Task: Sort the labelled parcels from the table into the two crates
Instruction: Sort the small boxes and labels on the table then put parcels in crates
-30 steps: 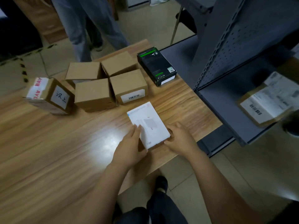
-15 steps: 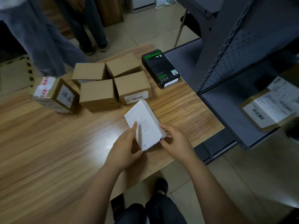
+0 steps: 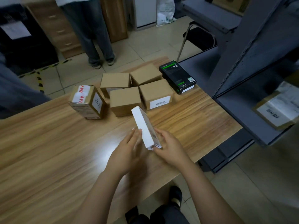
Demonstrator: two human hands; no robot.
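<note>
A flat white box (image 3: 144,126) is tilted up on its edge above the wooden table (image 3: 48,151). My right hand (image 3: 169,147) grips its near right corner. My left hand (image 3: 127,152) lies against its left side with straight fingers. Behind it stand several brown cardboard parcels: one with a barcode label (image 3: 156,94), one plain (image 3: 125,101), two further back (image 3: 114,81) (image 3: 145,73), and a taped one with a handwritten label (image 3: 87,101). A black and green box (image 3: 177,76) lies at the table's far right. No crate is in view.
A grey metal shelf unit (image 3: 242,97) stands right of the table, with a labelled brown parcel (image 3: 278,109) on it. A person's legs (image 3: 97,38) stand beyond the table's far edge, another person's sleeve (image 3: 14,91) at the left. A chair (image 3: 199,38) is behind.
The white box lay flat on the table, then both hands lifted it and turned it up onto its edge. The view has tipped upward, showing more floor.
</note>
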